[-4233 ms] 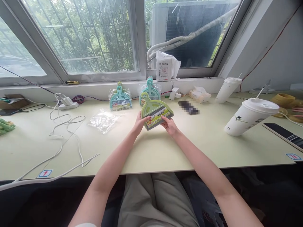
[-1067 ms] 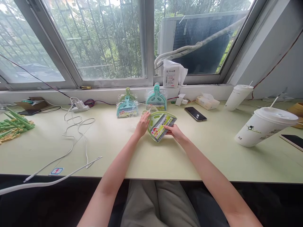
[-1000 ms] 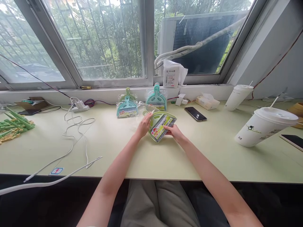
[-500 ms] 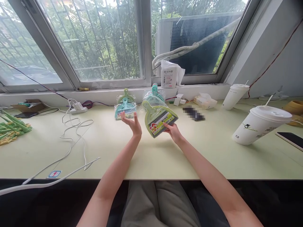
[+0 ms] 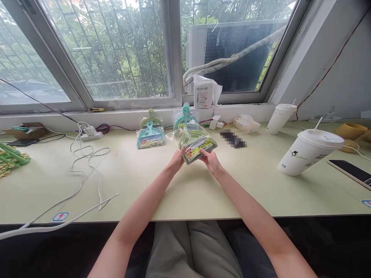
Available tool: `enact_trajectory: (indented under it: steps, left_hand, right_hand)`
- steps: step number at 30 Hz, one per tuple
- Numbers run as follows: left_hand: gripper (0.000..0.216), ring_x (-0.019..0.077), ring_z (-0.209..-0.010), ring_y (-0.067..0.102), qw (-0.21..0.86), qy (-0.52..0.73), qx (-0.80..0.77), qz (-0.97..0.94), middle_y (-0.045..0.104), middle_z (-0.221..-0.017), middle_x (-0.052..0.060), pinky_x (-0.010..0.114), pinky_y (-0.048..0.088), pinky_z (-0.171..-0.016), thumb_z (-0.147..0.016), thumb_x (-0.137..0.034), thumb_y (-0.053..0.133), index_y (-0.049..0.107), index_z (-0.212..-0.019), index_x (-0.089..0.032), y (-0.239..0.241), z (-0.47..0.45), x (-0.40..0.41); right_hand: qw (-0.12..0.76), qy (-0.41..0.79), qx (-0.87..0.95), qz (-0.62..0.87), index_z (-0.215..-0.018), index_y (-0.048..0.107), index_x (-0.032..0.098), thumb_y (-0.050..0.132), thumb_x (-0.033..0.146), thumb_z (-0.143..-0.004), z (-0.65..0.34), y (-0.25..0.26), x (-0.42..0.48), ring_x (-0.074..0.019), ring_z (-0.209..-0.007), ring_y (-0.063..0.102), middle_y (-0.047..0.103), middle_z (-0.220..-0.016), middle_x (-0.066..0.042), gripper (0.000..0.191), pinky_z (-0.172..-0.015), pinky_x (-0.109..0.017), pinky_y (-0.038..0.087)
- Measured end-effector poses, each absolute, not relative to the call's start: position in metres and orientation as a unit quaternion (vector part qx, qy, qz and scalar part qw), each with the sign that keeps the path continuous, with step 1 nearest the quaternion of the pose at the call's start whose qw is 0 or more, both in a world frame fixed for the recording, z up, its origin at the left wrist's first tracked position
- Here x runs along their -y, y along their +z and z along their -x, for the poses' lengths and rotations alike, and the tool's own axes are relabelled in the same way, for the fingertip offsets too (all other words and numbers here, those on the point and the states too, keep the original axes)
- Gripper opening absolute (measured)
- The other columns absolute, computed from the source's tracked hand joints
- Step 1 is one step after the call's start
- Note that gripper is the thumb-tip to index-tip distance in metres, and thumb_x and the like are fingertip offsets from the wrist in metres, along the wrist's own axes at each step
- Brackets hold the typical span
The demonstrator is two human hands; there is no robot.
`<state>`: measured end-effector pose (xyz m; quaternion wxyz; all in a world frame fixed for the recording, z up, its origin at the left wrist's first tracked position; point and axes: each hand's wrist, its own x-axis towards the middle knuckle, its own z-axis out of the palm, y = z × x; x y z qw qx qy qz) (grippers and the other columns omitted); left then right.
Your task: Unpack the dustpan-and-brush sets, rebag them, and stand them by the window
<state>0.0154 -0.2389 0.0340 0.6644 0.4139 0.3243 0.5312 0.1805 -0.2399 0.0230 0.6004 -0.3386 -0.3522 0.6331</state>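
Between my hands, above the pale green table (image 5: 121, 185), is a green dustpan and brush set (image 5: 194, 139) in a clear wrapper, tilted, its printed label facing me. My left hand (image 5: 176, 161) grips its lower left edge, thumb on the front. My right hand (image 5: 212, 162) holds its lower right side, thumb over the label; the fingers behind are hidden. To the left a wrapped blue dustpan and brush set (image 5: 150, 137) leans in front of a green one (image 5: 151, 116). Behind the held set, partly hidden, stands a teal set (image 5: 186, 115).
White cables (image 5: 87, 166) sprawl over the left side, near a power strip (image 5: 91, 135) and a green bundle (image 5: 11, 158). At right stand a large white cup (image 5: 308, 152), a smaller cup (image 5: 281, 119) and a phone (image 5: 350, 172). A tissue pack (image 5: 246, 124) lies behind a blurred dark object (image 5: 233, 139).
My left hand has moved right from open air and taken hold of the green set's left edge. The set has tipped slightly while my right hand keeps its grip. The view has shifted slightly.
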Motion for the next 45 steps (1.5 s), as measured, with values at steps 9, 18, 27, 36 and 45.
enact_trajectory:
  steps: [9, 18, 27, 36, 45]
  left_hand:
    - [0.043, 0.0226, -0.115, 0.057, 0.71, 0.446, -0.298, -0.456, 0.06, -0.127, 0.011, 0.041, 0.042, -0.104, -0.084, -0.033, 0.063, 0.055, -0.124, -0.018, 0.032, -0.021, 0.246]
    - [0.04, 0.0236, -0.112, 0.058, 0.624, 0.538, -0.391, -0.41, 0.06, -0.125, 0.009, 0.039, 0.051, -0.092, -0.079, -0.028, 0.065, 0.053, -0.117, -0.02, 0.023, -0.036, 0.244]
    - [0.042, 0.0236, -0.108, 0.061, 0.551, 0.551, -0.428, -0.458, 0.06, -0.125, 0.01, 0.04, 0.048, -0.093, -0.086, -0.04, 0.054, 0.048, -0.123, -0.02, 0.025, -0.038, 0.25]
    - [0.053, 0.0262, -0.115, 0.058, 0.653, 0.427, -0.366, -0.507, 0.06, -0.127, 0.012, 0.044, 0.044, -0.097, -0.08, -0.054, 0.059, 0.052, -0.122, -0.023, 0.036, -0.019, 0.241]
    - [0.052, 0.0256, -0.12, 0.054, 0.664, 0.476, -0.32, -0.48, 0.057, -0.133, 0.009, 0.041, 0.043, -0.103, -0.08, -0.036, 0.067, 0.051, -0.127, -0.022, 0.03, -0.028, 0.251]
  right_hand:
    - [0.642, 0.624, 0.264, 0.359, -0.088, 0.065, 0.014, 0.067, 0.01, -0.075, -0.185, 0.03, 0.238, -0.0154, -0.08, 0.07, 0.074, -0.091, -0.005, 0.014, -0.076, -0.026, 0.06]
    - [0.653, 0.623, 0.24, 0.358, -0.088, 0.064, 0.015, 0.068, 0.009, -0.075, -0.18, 0.03, 0.242, -0.0154, -0.08, 0.07, 0.073, -0.09, -0.004, 0.015, -0.079, -0.027, 0.06]
    - [0.655, 0.624, 0.249, 0.346, -0.094, 0.062, 0.019, 0.072, 0.013, -0.072, -0.176, 0.025, 0.245, -0.0171, -0.093, 0.069, 0.073, -0.096, -0.003, 0.024, -0.084, -0.029, 0.059]
    - [0.66, 0.627, 0.23, 0.344, -0.096, 0.063, 0.018, 0.065, 0.011, -0.078, -0.184, 0.027, 0.238, -0.0167, -0.093, 0.069, 0.073, -0.095, -0.004, 0.019, -0.086, -0.03, 0.059]
    - [0.646, 0.631, 0.255, 0.346, -0.098, 0.062, 0.017, 0.07, 0.012, -0.074, -0.181, 0.028, 0.244, -0.0182, -0.093, 0.07, 0.074, -0.092, -0.004, 0.026, -0.087, -0.03, 0.059]
